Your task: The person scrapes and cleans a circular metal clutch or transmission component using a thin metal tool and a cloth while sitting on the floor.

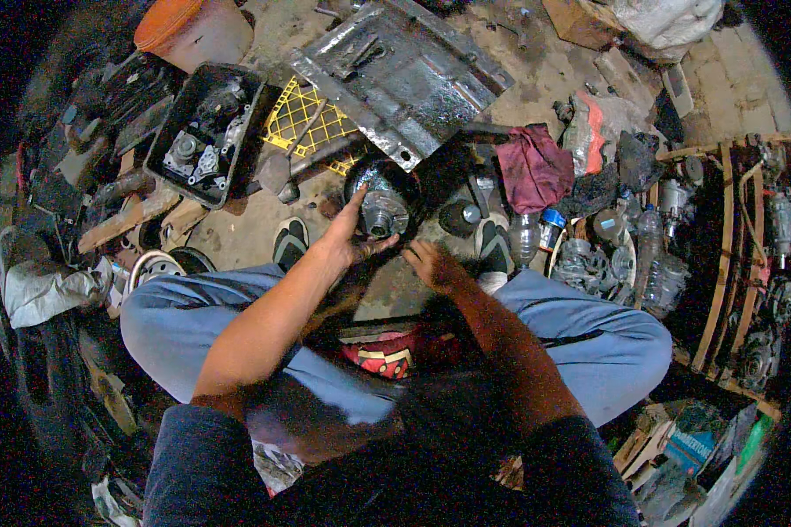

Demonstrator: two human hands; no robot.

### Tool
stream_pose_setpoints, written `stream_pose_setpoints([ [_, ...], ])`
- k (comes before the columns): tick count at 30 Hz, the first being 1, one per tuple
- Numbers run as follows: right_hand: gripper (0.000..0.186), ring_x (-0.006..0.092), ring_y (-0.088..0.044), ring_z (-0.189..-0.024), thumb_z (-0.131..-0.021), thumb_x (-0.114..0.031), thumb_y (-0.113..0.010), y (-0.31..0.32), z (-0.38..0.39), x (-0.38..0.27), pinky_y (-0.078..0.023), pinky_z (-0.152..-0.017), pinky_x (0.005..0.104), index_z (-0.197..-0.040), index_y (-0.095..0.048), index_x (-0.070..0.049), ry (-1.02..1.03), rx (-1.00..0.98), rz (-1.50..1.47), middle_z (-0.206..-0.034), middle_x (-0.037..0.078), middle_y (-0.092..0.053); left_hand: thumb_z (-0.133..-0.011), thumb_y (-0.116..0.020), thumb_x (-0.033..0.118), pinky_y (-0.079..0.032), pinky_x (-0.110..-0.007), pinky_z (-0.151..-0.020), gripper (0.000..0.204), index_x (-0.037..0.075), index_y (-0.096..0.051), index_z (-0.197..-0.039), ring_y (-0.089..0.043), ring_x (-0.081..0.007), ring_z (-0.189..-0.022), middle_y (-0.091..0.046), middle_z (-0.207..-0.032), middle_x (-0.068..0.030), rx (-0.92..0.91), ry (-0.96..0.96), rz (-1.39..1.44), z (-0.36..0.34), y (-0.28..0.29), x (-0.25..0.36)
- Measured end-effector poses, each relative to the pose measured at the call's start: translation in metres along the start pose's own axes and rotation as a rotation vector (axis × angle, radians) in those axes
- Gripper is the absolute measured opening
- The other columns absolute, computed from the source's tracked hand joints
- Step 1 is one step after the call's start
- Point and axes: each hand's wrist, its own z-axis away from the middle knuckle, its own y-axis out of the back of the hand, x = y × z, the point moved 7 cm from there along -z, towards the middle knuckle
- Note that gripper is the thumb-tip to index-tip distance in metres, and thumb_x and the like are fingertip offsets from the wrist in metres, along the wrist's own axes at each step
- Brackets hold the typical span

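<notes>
The person's left hand (pixel 353 239) is curved around a dark, round metal part (pixel 383 211), thumb up along its side and fingers under its lower edge, so it holds or steadies it. The right hand (pixel 432 266), fingers partly bent, is just beside the part's lower right; whether it touches cannot be told. The part sits between the two shoes (pixel 290 241), below the near corner of a wet, grey metal tray (pixel 413 98), its round hub facing the person. With it between the hands, work on it looks under way rather than finished, though how much is done inside is hidden. Left of the tray, a hammer (pixel 277 174) lies unused beside a yellow crate (pixel 294 119). Farther left, a black bin (pixel 183 191) holds loose metal castings (pixel 206 164), apart and unfitted; more metal pieces (pixel 587 266) are heaped at the right, past a maroon cloth (pixel 536 167). Whether any of these belong to the held part, and so remain to be dealt with, does not show.
</notes>
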Motion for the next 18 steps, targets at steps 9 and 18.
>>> stream_pose_setpoints([
  [9, 0.030, 0.0432, -0.062, -0.104, -0.091, -0.004, -0.056, 0.109, -0.049, 0.006, -0.050, -0.092, 0.0467, -0.120, -0.057, 0.002, -0.573, 0.254, -0.421, -0.112, 0.023, -0.063, -0.096, -0.053, 0.066, -0.061, -0.050, -0.078, 0.057, 0.016, -0.065, -0.120, -0.068, -0.0266, -0.101, -0.072, -0.113, -0.0091, -0.107, -0.072, 0.068, 0.028, -0.023, 0.015],
  [18, 0.035, 0.0431, -0.064, -0.099, -0.088, -0.021, -0.073, 0.269, -0.099, -0.037, -0.051, -0.090, 0.0471, -0.116, -0.066, 0.000, -0.395, 0.288, -0.246, -0.105, 0.021, -0.065, -0.100, -0.045, 0.063, -0.059, -0.056, -0.084, 0.059, 0.012, -0.062, -0.123, -0.067, -0.0336, -0.102, -0.070, -0.116, -0.0139, -0.261, -0.028, 0.092, 0.073, -0.055, 0.015],
])
